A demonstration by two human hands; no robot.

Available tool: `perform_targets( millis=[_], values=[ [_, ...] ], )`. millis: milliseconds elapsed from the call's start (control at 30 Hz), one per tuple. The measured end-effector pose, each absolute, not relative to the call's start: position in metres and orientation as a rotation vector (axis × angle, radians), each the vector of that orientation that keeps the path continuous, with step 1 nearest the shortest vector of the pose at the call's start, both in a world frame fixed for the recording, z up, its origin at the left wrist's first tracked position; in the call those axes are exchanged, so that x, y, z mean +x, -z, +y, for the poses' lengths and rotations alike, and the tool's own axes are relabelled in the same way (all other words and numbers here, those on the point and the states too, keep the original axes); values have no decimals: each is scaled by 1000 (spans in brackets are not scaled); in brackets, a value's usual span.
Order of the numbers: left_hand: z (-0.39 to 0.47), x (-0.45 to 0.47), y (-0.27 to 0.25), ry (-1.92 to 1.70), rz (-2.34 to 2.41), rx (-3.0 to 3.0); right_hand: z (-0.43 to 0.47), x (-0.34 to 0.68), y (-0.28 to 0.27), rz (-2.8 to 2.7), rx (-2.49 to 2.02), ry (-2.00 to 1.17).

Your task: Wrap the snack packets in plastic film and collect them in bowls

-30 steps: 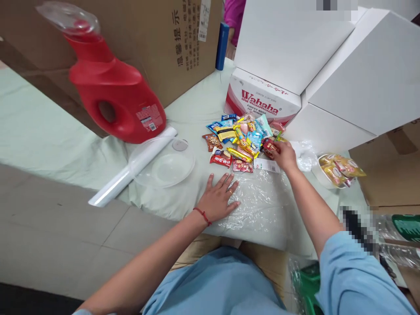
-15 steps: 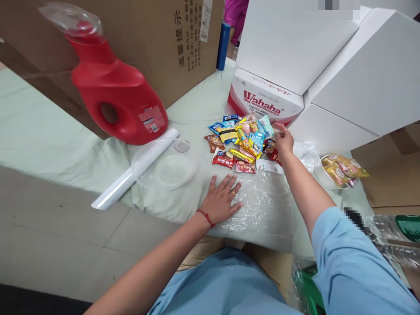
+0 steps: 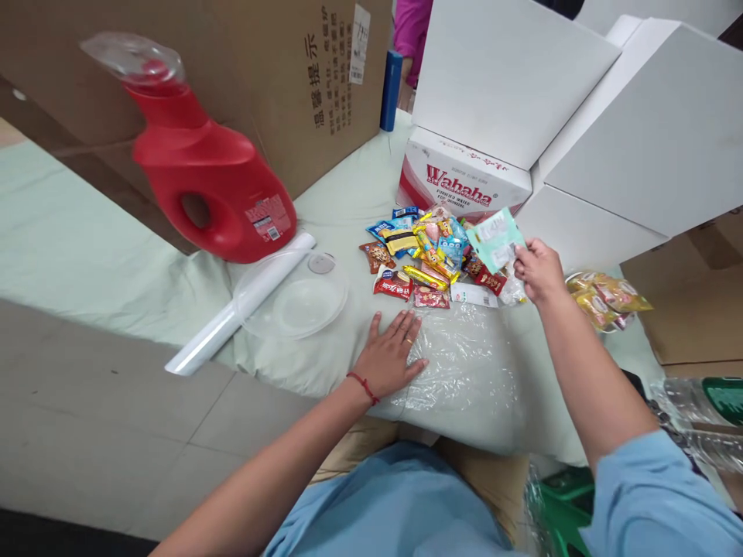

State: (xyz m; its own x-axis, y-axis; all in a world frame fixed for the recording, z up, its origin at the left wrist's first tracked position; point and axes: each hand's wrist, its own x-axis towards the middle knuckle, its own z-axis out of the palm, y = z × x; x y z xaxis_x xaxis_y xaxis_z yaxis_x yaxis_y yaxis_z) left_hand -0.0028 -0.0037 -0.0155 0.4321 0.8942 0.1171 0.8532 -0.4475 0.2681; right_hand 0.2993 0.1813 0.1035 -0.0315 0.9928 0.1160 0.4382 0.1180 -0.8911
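My right hand [image 3: 539, 271] pinches a mint-green snack packet [image 3: 497, 240] by its right end, holding it up at the right side of the snack pile. My left hand [image 3: 392, 357] lies flat, fingers spread, on the table's edge area, partly over a clear plastic sheet [image 3: 464, 363]. Beyond its fingertips the pile holds a red wafer packet [image 3: 393, 283], a yellow stick packet [image 3: 426, 278], a brown cookie packet [image 3: 377, 256] and several other wrapped snacks. A white bowl, mostly hidden behind my right hand and wrist, holds yellow snack packets [image 3: 607, 298].
A red detergent jug [image 3: 220, 182] stands at left by a large cardboard box [image 3: 249, 77]. A clear round lid [image 3: 290, 305] overlaps a white roll [image 3: 241, 305]. Behind the snacks stand a Wahaha carton [image 3: 464, 178] and white boxes [image 3: 632, 131]. Another person's magenta sleeve [image 3: 412, 31] shows at the back.
My right hand has lifted the mint-green packet off the pile and drawn it to the right and nearer to me. My left hand stays in place.
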Motion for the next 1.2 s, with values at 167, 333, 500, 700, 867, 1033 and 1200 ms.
perform_targets(
  millis=[167, 333, 500, 700, 867, 1033, 1200],
  values=[
    [-4, -2, 14, -309, 1552, 2515, 92, 303, -93, -1727, -1502, -1487],
    [-5, -1, 9, -292, 1556, 2528, 48, 274, -64, -2170, -1617, -881],
    [-5, -1, 7, -287, 1574, 2563, 19, 243, -37, -2436, -1411, -371],
    [-12, -8, 7, -215, 1636, 2523, -25, 237, 4, -2432, -1569, -221],
    [-15, -10, 9, -228, 1639, 2496, -13, 257, -11, -2320, -1582, -246],
    [-14, -9, 10, -298, 1629, 2467, 89, 288, -39, -2102, -1737, -22],
    [-14, -9, 9, -375, 1603, 2435, 171, 299, -29, -2070, -1941, 4]
  ],
)
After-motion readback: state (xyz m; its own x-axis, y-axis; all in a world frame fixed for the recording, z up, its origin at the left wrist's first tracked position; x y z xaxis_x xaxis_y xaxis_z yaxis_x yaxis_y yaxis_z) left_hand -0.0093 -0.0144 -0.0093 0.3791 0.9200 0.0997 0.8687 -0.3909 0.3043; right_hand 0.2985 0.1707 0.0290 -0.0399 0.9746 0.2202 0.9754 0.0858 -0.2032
